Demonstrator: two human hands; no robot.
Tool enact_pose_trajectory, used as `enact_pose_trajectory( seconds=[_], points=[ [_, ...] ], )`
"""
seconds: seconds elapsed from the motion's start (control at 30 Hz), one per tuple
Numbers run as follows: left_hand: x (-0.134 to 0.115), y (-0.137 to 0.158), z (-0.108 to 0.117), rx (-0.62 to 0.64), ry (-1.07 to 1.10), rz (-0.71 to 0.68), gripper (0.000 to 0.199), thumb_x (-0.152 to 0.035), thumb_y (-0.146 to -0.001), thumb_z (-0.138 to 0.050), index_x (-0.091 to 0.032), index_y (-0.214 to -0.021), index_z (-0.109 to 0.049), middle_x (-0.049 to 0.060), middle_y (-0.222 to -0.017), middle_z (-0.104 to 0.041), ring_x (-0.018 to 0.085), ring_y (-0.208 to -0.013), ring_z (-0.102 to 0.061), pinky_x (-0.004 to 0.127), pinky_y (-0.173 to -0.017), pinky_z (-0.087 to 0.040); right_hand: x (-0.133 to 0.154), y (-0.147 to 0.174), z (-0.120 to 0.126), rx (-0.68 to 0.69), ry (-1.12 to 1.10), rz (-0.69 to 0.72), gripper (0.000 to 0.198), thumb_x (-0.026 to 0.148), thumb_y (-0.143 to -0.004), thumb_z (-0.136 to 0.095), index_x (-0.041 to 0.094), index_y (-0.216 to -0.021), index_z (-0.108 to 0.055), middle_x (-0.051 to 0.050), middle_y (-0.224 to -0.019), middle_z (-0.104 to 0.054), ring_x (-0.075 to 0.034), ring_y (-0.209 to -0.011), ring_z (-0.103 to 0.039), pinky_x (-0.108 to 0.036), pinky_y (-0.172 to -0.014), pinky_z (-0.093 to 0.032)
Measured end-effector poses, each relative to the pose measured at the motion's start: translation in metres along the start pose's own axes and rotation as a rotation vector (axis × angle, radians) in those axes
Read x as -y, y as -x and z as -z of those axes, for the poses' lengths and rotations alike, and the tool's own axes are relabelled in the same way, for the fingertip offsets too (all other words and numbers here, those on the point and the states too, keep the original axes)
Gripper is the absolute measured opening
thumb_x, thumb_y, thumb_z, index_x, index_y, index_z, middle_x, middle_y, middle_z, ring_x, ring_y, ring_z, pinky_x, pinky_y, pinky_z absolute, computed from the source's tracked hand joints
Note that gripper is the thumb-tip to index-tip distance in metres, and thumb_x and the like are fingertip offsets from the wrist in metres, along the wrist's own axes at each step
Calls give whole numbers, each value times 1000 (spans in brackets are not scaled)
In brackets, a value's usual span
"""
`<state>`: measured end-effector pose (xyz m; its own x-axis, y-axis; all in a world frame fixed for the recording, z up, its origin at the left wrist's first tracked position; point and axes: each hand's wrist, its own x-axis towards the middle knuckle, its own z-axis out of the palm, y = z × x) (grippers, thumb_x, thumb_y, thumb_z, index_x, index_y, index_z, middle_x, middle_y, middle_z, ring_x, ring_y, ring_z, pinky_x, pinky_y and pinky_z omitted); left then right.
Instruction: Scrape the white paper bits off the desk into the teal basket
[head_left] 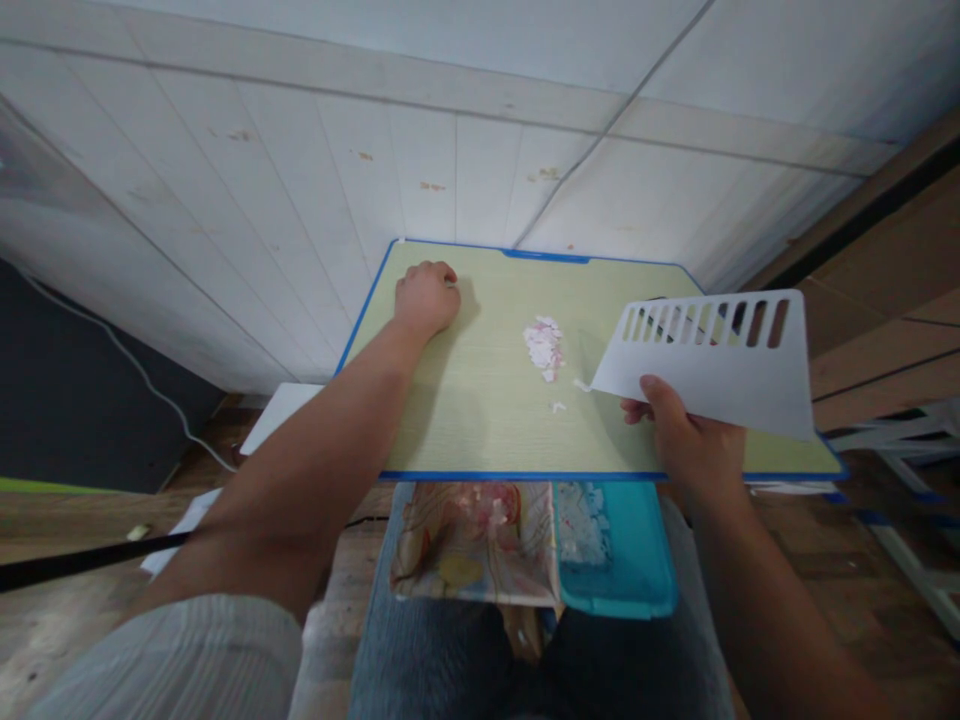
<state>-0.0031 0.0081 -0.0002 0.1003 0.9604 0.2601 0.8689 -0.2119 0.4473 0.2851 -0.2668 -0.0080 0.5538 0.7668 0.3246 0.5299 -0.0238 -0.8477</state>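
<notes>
My right hand (pixel 697 440) grips the lower edge of a flat white slotted sheet (pixel 705 375), thumb on top. The sheet is tilted up over the right side of the table, with a row of long slots along its upper edge. Its left corner points down at a small white scrap (pixel 581 385). Left of it lies a small heap of white and pinkish paper-like bits (pixel 544 347), and another scrap (pixel 557 407) is nearer me. My left hand (pixel 427 298) rests on the table's left part with its fingers curled; whatever may be inside is hidden.
The pale yellow table (pixel 480 430) has a blue rim and stands against a white panelled wall (pixel 420 150). On my lap, below its front edge, sit a patterned box (pixel 480 580) and a turquoise tray (pixel 630 560) with white bits. A cable (pixel 607 125) runs down the wall.
</notes>
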Motion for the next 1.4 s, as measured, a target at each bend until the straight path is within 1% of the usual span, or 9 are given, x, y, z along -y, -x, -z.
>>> enact_pose_trajectory(
  seconds=[0.1, 0.3, 0.5, 0.6, 0.73, 0.87, 1.0, 1.2, 1.4],
  points=[
    [-1, 1, 1, 11, 8, 11, 42, -18, -101, -61, -26, -134, -87, 18, -156, -80, 42, -154, -66, 60, -135, -50, -4, -4, -2, 11, -24, -25, 39, 58, -97, -81, 30, -71, -76, -5, -68, -81, -31, -68, -80, -52, -95, -71],
    [0, 0, 1, -3, -14, -2, 45, -18, -100, -60, -28, -136, -86, 16, -152, -82, 41, -150, -67, 60, -132, -53, -5, -7, -2, 94, 47, 49, 49, 58, -101, -78, 32, -60, -71, -7, -70, -83, -32, -78, -83, -53, -103, -70],
    [2, 0, -1, -10, -1, -8, 43, -19, -100, -62, -28, -133, -87, 17, -152, -82, 42, -150, -67, 61, -131, -54, -2, -5, -6, 133, 53, 66, 49, 57, -102, -74, 33, -59, -72, -7, -72, -84, -32, -79, -83, -49, -97, -70],
    [2, 0, -1, -10, 11, -8, 42, -18, -100, -63, -27, -132, -88, 18, -153, -81, 43, -151, -68, 63, -131, -53, -1, -5, -7, 134, 63, 87, 51, 59, -102, -73, 34, -58, -70, -7, -73, -85, -33, -82, -85, -51, -103, -68],
    [1, 1, 0, -3, -6, -4, 43, -18, -102, -60, -25, -134, -87, 19, -154, -81, 43, -153, -68, 61, -132, -53, -1, -7, -6, 233, 91, 120, 51, 63, -103, -75, 34, -62, -70, -5, -74, -85, -34, -84, -87, -52, -111, -65],
    [0, 2, 1, 2, 4, 1, 43, -18, -101, -61, -26, -134, -87, 19, -154, -81, 42, -153, -68, 61, -133, -52, 3, -9, -6, 209, 115, 134, 53, 69, -101, -73, 35, -61, -70, -4, -72, -83, -34, -82, -86, -53, -114, -63],
    [0, 3, 2, 4, -10, -4, 45, -17, -101, -60, -24, -136, -88, 20, -154, -81, 42, -153, -68, 60, -133, -53, 5, -9, -6, 227, 105, 83, 55, 73, -98, -72, 35, -59, -69, -6, -73, -84, -34, -80, -85, -52, -106, -66],
    [2, 4, 2, 0, -49, -18, 45, -17, -103, -59, -22, -136, -88, 20, -151, -84, 41, -150, -72, 59, -133, -55, -2, -9, -4, 176, 48, 54, 52, 68, -99, -74, 34, -60, -69, -8, -75, -84, -33, -82, -83, -50, -100, -68],
    [13, 3, -5, -39, -42, -41, 42, -17, -100, -60, -22, -131, -89, 18, -148, -85, 41, -147, -73, 59, -133, -56, -2, -14, 1, 187, 33, 45, 48, 60, -100, -75, 32, -61, -74, -8, -79, -86, -36, -88, -83, -58, -113, -64]
  ],
)
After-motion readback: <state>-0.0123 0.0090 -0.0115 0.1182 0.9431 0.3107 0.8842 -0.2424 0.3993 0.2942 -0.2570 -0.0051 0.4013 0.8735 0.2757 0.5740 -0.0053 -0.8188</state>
